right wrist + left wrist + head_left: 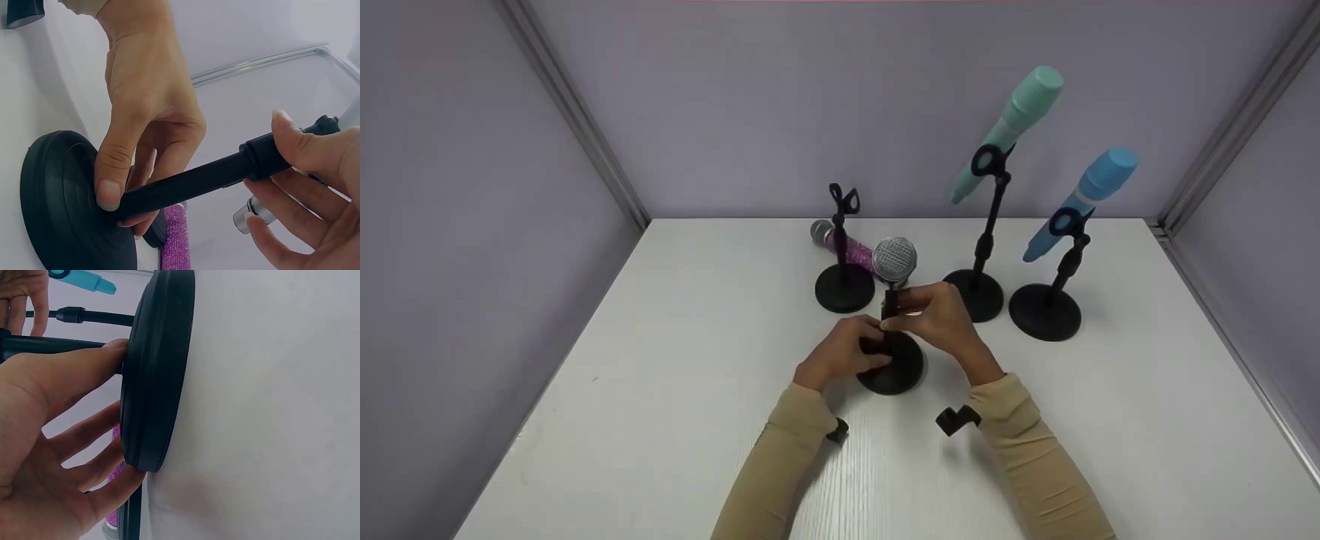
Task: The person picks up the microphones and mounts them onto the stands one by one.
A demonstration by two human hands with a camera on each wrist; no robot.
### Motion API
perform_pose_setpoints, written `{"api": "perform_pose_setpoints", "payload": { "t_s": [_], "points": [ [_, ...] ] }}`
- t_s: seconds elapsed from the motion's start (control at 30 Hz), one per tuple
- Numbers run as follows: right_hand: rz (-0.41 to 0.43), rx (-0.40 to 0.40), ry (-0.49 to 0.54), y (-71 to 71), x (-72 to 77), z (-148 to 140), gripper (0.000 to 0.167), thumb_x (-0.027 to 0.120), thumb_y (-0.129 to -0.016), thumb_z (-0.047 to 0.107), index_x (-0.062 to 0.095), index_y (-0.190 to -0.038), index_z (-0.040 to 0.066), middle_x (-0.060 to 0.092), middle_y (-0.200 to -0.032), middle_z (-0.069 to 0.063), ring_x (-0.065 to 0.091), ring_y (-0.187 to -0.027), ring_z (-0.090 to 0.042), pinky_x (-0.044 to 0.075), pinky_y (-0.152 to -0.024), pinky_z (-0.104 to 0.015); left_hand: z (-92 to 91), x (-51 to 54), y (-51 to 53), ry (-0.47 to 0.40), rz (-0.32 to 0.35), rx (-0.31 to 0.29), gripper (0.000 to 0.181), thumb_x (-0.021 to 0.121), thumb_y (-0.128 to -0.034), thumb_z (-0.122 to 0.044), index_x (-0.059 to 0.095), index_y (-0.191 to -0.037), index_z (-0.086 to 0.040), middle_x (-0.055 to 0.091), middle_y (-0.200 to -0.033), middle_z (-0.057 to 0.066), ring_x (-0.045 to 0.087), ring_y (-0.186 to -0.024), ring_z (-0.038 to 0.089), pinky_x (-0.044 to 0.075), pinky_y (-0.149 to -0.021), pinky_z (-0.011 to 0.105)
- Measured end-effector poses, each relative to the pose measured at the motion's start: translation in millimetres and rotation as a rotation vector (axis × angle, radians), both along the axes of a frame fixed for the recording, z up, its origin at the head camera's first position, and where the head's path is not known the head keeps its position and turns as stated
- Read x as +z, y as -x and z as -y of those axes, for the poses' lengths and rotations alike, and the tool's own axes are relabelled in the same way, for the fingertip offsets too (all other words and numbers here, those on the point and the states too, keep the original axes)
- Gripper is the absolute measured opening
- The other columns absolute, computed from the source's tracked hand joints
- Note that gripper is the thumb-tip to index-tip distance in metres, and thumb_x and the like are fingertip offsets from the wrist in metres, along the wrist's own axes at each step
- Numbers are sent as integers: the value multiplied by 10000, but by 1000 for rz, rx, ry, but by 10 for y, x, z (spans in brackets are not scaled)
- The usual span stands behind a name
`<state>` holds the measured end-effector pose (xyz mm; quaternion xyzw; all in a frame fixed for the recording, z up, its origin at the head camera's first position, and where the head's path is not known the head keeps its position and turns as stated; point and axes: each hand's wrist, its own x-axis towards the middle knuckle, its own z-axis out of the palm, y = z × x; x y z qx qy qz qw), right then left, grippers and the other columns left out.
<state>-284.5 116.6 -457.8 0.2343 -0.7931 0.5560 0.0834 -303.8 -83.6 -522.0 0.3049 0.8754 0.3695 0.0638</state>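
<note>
A black desk microphone stand with a round base [909, 369] stands in front of me. Above its pole shows a microphone's silver mesh head [895, 259]. My left hand [844, 346] is low on this stand; in the right wrist view its thumb and fingers pinch the foot of the pole [185, 188], right by the base. In the left wrist view, the left thumb [84, 371] lies against the base's upper face. Higher up, my right hand [941, 319] grips the thicker collar [261, 156] of the pole between thumb and fingers.
Behind stands a black stand [844, 291] with an unfilled clip, and a glittery purple microphone [859, 255] lies behind it. To the right, two stands hold a mint-green microphone [1027, 105] and a blue microphone [1102, 178]. Grey walls enclose the white table [675, 360].
</note>
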Motion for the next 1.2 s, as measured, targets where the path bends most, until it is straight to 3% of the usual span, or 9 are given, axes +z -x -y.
{"api": "perform_pose_setpoints", "payload": {
  "t_s": [0.2,0.47,0.73,0.9,1.0,1.2],
  "points": [
    [48,28,20,-44,76,6,233,840,-777,-79,761,-987,-139,764,-946,-291,752,-860,-472,618,-729,-233,-6,12,1,-2,-2,-6,149,818,-881,-143,806,-979,-32,725,-1221,91,648,-1203,225,518,-1086,392],
    [59,56,-6,-8,23,-25,253,854,-810,14,778,-1042,-52,773,-1005,-240,760,-917,-399,629,-826,-486,10,1,18,-19,-59,-33,116,820,-873,-128,781,-892,-20,737,-1148,103,660,-1145,224,533,-1051,383],
    [53,104,-176,-42,12,-56,294,825,-871,103,739,-1136,9,758,-1095,-176,749,-996,-334,617,-890,-485,11,-2,0,-23,-39,-34,122,812,-886,-136,795,-947,-31,728,-1171,98,656,-1149,217,532,-1047,374],
    [56,97,-189,-57,39,-19,345,828,-868,110,724,-1179,3,755,-1127,-174,742,-1033,-331,627,-875,-455,23,-10,5,-37,-49,-39,137,813,-882,-123,798,-983,-32,726,-1166,104,661,-1123,218,542,-1022,389],
    [56,108,-211,-65,45,-44,394,825,-870,109,699,-1226,-5,739,-1186,-186,735,-1063,-358,617,-897,-487,40,0,3,-27,-15,-34,206,818,-882,-136,802,-1069,-51,722,-1206,99,655,-1167,227,526,-1060,397],
    [170,42,-350,-111,6,-85,530,815,-873,139,626,-1343,-16,667,-1350,-211,663,-1198,-449,556,-1005,-553,101,60,-1,13,61,3,369,862,-840,-154,769,-1186,-63,678,-1331,115,617,-1275,273,496,-1115,432]
  ]
}}
